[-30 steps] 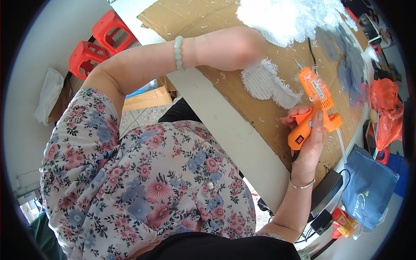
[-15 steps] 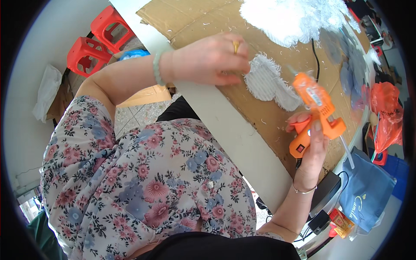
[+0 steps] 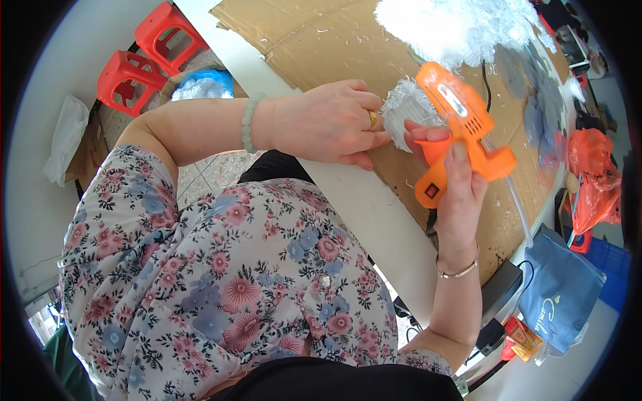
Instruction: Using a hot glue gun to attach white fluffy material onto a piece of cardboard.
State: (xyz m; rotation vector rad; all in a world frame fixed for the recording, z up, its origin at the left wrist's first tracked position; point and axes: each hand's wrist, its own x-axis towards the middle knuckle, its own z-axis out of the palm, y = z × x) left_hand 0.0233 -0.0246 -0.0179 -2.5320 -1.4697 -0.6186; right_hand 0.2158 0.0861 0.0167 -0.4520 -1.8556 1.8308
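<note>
My right hand [image 3: 460, 190] is wrapped round an orange hot glue gun [image 3: 461, 107], with fingers at its trigger. The gun's nozzle points up and left, and a clear glue stick [image 3: 519, 210] trails from its back. Partly hidden behind the gun and my fingers lies a white fluffy fabric piece [image 3: 403, 110] on brown cardboard [image 3: 321, 40]. My left hand [image 3: 328, 123] lies palm down at the cardboard's near edge, fingers stretched out beside the fabric piece. Whether its fingertips touch the fabric, I cannot tell.
A large heap of white fluffy pieces [image 3: 455, 30] covers the far side. A black cord [image 3: 487, 87] runs from beneath it. At right are a red plastic bag [image 3: 594, 177], a blue bag [image 3: 562, 287] and a black box [image 3: 501, 291]. Red stools [image 3: 130, 83] stand at far left.
The glue gun in my right hand has moved left and up, now overlapping the fabric piece. My left hand has shifted slightly down, its fingers straightened from a blurred curl.
</note>
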